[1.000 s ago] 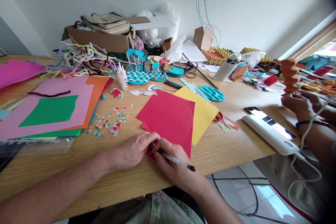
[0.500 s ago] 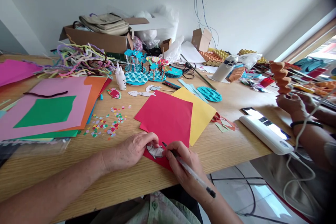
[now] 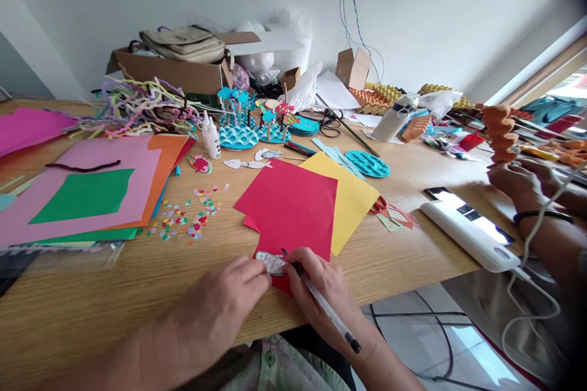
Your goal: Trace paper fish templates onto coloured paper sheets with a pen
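Note:
Red paper [image 3: 293,201] lies at the table's front edge, partly over a yellow sheet [image 3: 351,204]. On its lower corner rests a small white paper fish cutout [image 3: 270,263] with drawn lines. My left hand [image 3: 233,293] is at the cutout's left and lower side, fingers together, fingertips on its edge and the red paper. My right hand [image 3: 321,293] is closed round a clear pen with a black cap end [image 3: 332,316]; the pen's tip is near the cutout's upper right edge. My right fingertips touch the cutout's right end.
Paper confetti [image 3: 197,214], a glue bottle [image 3: 211,137] and coloured sheets [image 3: 82,189] lie left. Orange scissors [image 3: 378,206] and a white power bank [image 3: 468,235] are right. Another person's hands [image 3: 518,180] hold orange carton at far right.
My left hand has moved from the cutout's top left down to its lower left side. The pen has tilted slightly, its cap end now lower and further left.

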Action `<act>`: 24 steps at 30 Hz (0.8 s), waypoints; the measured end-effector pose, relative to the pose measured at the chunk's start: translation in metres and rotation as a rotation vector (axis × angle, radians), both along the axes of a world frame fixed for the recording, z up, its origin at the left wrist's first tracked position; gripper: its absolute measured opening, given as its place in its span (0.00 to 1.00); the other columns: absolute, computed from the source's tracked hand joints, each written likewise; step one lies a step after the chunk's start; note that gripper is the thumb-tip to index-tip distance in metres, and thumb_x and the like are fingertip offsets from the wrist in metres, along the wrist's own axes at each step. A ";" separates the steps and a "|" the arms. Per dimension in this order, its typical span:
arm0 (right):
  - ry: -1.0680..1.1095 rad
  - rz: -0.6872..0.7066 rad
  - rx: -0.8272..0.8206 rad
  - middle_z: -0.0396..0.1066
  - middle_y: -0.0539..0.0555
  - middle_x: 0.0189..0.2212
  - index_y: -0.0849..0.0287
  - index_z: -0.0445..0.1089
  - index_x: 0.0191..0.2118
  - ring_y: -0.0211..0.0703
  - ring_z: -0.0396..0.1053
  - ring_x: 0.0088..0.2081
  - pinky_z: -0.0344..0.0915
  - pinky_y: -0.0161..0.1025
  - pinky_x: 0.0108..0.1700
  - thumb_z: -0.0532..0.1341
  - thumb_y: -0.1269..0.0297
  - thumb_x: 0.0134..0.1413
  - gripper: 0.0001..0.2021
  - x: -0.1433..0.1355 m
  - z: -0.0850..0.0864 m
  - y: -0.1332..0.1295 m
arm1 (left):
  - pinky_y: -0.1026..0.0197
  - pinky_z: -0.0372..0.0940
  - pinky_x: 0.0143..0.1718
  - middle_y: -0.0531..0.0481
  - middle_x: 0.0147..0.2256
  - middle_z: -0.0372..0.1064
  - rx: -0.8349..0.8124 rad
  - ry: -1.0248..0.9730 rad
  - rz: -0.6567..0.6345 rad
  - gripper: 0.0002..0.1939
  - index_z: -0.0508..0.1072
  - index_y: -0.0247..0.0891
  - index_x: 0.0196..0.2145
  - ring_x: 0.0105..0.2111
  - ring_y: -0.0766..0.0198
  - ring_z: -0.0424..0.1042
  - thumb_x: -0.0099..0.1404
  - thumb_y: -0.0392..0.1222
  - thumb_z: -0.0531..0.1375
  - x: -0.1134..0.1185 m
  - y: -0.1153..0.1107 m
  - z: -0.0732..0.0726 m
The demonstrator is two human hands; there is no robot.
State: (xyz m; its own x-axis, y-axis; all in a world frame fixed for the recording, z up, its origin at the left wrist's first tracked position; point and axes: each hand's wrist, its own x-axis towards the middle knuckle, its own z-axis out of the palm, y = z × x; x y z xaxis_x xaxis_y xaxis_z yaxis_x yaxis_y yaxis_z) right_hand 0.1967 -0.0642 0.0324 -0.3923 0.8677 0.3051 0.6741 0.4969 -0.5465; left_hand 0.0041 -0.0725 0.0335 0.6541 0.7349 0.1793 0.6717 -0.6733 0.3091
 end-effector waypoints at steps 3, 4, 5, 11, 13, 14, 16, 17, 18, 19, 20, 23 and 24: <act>-0.016 0.009 0.020 0.71 0.51 0.27 0.57 0.60 0.35 0.39 0.70 0.25 0.60 0.33 0.27 0.50 0.73 0.58 0.05 0.000 0.000 0.001 | 0.55 0.66 0.42 0.46 0.46 0.70 0.117 0.131 0.145 0.22 0.69 0.37 0.49 0.40 0.56 0.69 0.60 0.25 0.47 0.011 -0.019 -0.016; -0.024 0.012 0.024 0.71 0.51 0.27 0.57 0.60 0.35 0.39 0.70 0.25 0.60 0.33 0.27 0.50 0.73 0.58 0.05 0.000 0.000 0.001 | 0.54 0.66 0.41 0.46 0.46 0.70 0.161 0.144 0.157 0.22 0.68 0.36 0.50 0.40 0.55 0.69 0.61 0.26 0.48 0.014 -0.022 -0.021; -0.033 0.017 0.023 0.71 0.51 0.26 0.57 0.60 0.35 0.39 0.70 0.25 0.60 0.33 0.27 0.50 0.73 0.58 0.05 0.000 0.001 0.002 | 0.53 0.67 0.40 0.45 0.47 0.70 0.195 0.146 0.163 0.21 0.68 0.35 0.50 0.39 0.54 0.69 0.61 0.27 0.49 0.017 -0.023 -0.025; -0.054 0.047 -0.046 0.68 0.50 0.24 0.58 0.61 0.33 0.38 0.66 0.23 0.58 0.33 0.27 0.50 0.73 0.58 0.06 0.000 0.007 0.003 | 0.52 0.66 0.35 0.44 0.44 0.72 0.239 0.078 0.205 0.19 0.70 0.32 0.48 0.36 0.53 0.69 0.59 0.30 0.52 0.023 -0.020 -0.032; 0.017 0.079 -0.132 0.65 0.48 0.23 0.58 0.61 0.33 0.36 0.63 0.22 0.57 0.32 0.26 0.51 0.71 0.58 0.05 0.001 0.012 0.006 | 0.52 0.65 0.36 0.44 0.45 0.72 0.244 0.074 0.209 0.18 0.70 0.32 0.48 0.36 0.53 0.69 0.60 0.31 0.52 0.023 -0.021 -0.032; 0.075 0.100 -0.188 0.64 0.47 0.22 0.57 0.61 0.33 0.35 0.62 0.22 0.56 0.31 0.26 0.51 0.70 0.59 0.04 0.001 0.015 0.008 | 0.52 0.64 0.36 0.44 0.46 0.72 0.249 0.073 0.209 0.18 0.70 0.32 0.48 0.36 0.53 0.69 0.61 0.31 0.52 0.023 -0.022 -0.033; 0.200 0.139 -0.304 0.63 0.46 0.22 0.57 0.61 0.32 0.34 0.60 0.23 0.56 0.30 0.26 0.52 0.69 0.59 0.05 0.000 0.020 0.015 | 0.52 0.64 0.37 0.44 0.47 0.71 0.250 0.078 0.204 0.17 0.69 0.33 0.49 0.36 0.54 0.69 0.62 0.33 0.52 0.023 -0.024 -0.034; 0.250 0.154 -0.349 0.63 0.46 0.23 0.58 0.62 0.32 0.34 0.60 0.24 0.56 0.30 0.26 0.53 0.69 0.58 0.05 -0.001 0.022 0.019 | 0.52 0.63 0.37 0.44 0.47 0.70 0.245 0.086 0.197 0.17 0.69 0.34 0.49 0.36 0.54 0.68 0.63 0.34 0.52 0.023 -0.025 -0.034; 0.286 0.174 -0.393 0.63 0.46 0.23 0.58 0.62 0.31 0.34 0.59 0.25 0.56 0.29 0.26 0.53 0.69 0.57 0.05 -0.002 0.023 0.023 | 0.52 0.63 0.37 0.44 0.48 0.70 0.239 0.094 0.191 0.17 0.68 0.34 0.50 0.37 0.54 0.68 0.63 0.34 0.52 0.022 -0.026 -0.033; 0.303 0.188 -0.437 0.63 0.46 0.23 0.58 0.62 0.30 0.34 0.58 0.25 0.55 0.29 0.26 0.53 0.70 0.56 0.05 -0.003 0.024 0.028 | 0.52 0.63 0.37 0.44 0.49 0.69 0.233 0.103 0.190 0.18 0.68 0.34 0.51 0.37 0.54 0.68 0.64 0.35 0.52 0.022 -0.027 -0.032; 0.308 0.209 -0.477 0.62 0.46 0.23 0.59 0.62 0.29 0.33 0.58 0.24 0.55 0.29 0.25 0.54 0.72 0.54 0.04 -0.004 0.024 0.032 | 0.52 0.63 0.37 0.44 0.50 0.68 0.228 0.111 0.194 0.18 0.67 0.34 0.51 0.37 0.55 0.67 0.64 0.35 0.52 0.022 -0.028 -0.031; 0.274 0.283 -0.564 0.64 0.46 0.24 0.59 0.64 0.30 0.33 0.60 0.25 0.56 0.28 0.26 0.55 0.76 0.51 0.05 -0.008 0.023 0.042 | 0.52 0.62 0.38 0.45 0.50 0.68 0.224 0.123 0.209 0.19 0.66 0.34 0.53 0.38 0.56 0.66 0.65 0.33 0.51 0.021 -0.030 -0.028; 0.257 0.303 -0.576 0.65 0.46 0.25 0.59 0.65 0.30 0.33 0.61 0.26 0.57 0.28 0.27 0.55 0.76 0.51 0.06 -0.009 0.023 0.044 | 0.52 0.62 0.38 0.46 0.50 0.69 0.224 0.121 0.210 0.19 0.66 0.34 0.53 0.38 0.56 0.66 0.65 0.33 0.51 0.021 -0.030 -0.027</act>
